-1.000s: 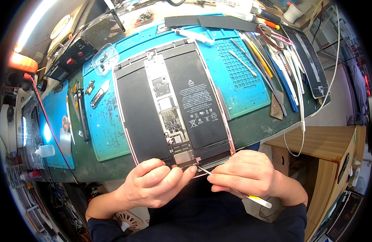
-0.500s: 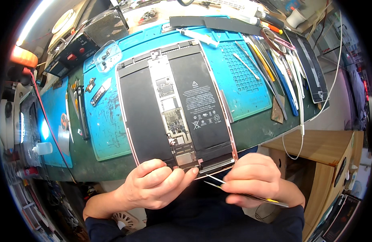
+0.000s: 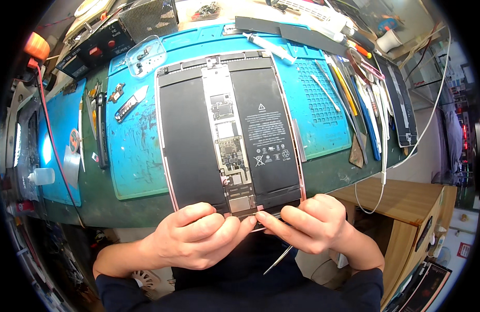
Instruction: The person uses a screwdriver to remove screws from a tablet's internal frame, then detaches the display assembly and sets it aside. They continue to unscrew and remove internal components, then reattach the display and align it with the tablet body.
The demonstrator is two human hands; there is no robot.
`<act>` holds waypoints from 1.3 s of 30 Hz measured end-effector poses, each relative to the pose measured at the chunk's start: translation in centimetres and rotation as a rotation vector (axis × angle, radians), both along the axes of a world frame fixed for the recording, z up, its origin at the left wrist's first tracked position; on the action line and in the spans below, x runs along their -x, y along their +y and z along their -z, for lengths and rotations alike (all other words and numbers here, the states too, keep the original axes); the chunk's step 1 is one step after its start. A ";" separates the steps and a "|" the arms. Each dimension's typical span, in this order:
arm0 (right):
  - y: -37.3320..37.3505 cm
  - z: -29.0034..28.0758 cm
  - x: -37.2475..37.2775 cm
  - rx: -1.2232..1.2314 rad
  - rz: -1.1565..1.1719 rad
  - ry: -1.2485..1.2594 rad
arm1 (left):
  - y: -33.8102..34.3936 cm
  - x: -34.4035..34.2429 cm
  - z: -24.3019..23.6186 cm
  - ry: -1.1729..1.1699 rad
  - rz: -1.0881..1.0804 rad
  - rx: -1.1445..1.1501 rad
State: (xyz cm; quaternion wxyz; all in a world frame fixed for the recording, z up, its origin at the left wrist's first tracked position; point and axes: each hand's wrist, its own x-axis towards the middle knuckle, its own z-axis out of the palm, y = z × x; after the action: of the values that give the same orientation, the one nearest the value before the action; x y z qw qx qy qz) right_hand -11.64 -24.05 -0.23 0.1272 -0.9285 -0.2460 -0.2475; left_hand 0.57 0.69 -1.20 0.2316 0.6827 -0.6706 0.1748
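Fingertip work, seemingly! At the opened tablet's (image 3: 188,140) near edge, the left hand (image 3: 198,236) pinched the rim; the right hand (image 3: 313,223) pressed, tweezers (image 3: 278,260) clasped; steadiness seemed needed next.

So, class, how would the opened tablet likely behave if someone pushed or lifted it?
The tablet, broad and flat, would probably slide rather than roll. It looks thin for its width, so it might flex. Its bare circuit board seems fragile.
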 end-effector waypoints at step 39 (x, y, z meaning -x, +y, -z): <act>-1.7 0.2 -1.6 0.043 -0.177 -0.050 | -0.2 0.1 -0.3 0.090 -0.027 -0.014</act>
State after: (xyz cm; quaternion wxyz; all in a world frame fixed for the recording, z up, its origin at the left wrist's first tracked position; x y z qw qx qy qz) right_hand -10.00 -25.74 -0.39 0.1223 -0.8991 -0.3353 -0.2533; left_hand 0.48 0.47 -0.86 0.2544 0.7003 -0.6515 0.1426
